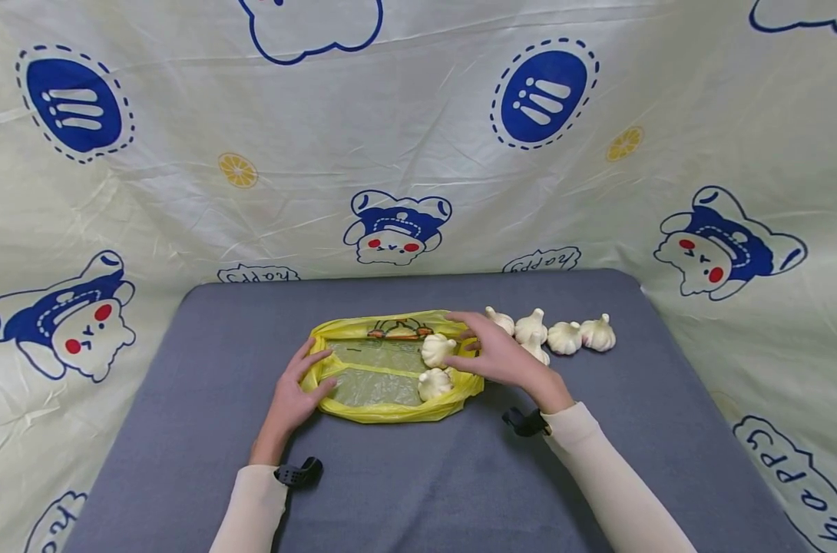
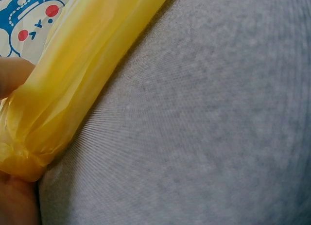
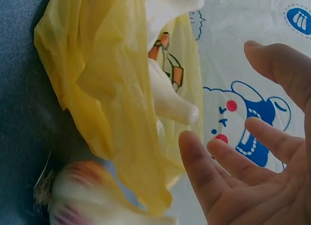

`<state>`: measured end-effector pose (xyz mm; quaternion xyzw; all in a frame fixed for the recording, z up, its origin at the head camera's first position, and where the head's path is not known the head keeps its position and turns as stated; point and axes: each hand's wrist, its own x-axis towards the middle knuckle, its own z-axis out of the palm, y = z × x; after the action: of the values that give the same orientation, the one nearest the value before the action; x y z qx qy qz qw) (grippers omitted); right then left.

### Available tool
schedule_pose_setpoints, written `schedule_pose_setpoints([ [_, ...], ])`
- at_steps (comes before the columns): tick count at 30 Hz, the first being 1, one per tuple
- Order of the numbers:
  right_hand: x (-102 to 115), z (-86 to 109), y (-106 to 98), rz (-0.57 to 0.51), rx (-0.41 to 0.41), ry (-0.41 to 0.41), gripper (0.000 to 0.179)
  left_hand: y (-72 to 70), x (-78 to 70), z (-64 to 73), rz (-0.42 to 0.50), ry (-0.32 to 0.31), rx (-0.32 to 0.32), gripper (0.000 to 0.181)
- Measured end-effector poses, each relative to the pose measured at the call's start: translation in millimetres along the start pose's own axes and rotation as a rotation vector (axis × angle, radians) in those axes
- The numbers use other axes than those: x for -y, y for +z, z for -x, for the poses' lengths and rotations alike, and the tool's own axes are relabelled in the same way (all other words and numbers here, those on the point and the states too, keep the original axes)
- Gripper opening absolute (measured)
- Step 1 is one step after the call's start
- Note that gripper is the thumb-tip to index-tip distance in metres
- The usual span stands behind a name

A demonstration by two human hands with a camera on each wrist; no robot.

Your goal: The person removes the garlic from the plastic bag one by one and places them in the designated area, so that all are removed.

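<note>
A yellow plastic bag (image 1: pixel 391 413) lies on the table, its mouth spread wide. Inside, at its right end, are two garlic bulbs, a rear bulb (image 1: pixel 435 350) and a front bulb (image 1: pixel 434 384). My left hand (image 1: pixel 297 398) holds the bag's left rim, thumb over the edge; the left wrist view shows the yellow plastic (image 2: pixel 87 89) between finger and thumb. Over the bag's right rim reaches my right hand (image 1: pixel 497 353), close to the rear bulb. In the right wrist view its fingers (image 3: pixel 240 164) are spread, with nothing held.
To the right of the bag, several more garlic bulbs (image 1: pixel 565 338) sit clustered on the grey tabletop (image 1: pixel 363 484). One garlic bulb (image 3: pixel 87 196) stands close beside the bag in the right wrist view. A printed curtain (image 1: pixel 418 138) hangs behind the table.
</note>
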<state>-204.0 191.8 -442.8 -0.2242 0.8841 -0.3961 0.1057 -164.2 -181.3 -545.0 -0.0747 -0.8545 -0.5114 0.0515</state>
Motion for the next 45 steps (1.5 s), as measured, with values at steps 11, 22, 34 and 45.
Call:
schedule_pose_setpoints([
  [11,-2.3,-21.7,12.4,-0.003,0.152,-0.016,0.067,1.1,1.3,0.6,-0.005,-0.025,0.004,0.054],
  [22,-0.6,-53.1,21.8,0.186,0.198,-0.03,0.048,1.0,3.0,0.9,0.0,-0.03,-0.001,0.057],
  [34,6.9,-81.4,23.0,0.292,0.305,-0.066,0.056,0.0,-1.1,-0.1,-0.009,-0.039,0.007,0.056],
  [45,5.5,-90.6,23.7,0.251,0.423,-0.065,0.058,0.6,3.0,-0.3,-0.003,-0.03,0.007,0.056],
])
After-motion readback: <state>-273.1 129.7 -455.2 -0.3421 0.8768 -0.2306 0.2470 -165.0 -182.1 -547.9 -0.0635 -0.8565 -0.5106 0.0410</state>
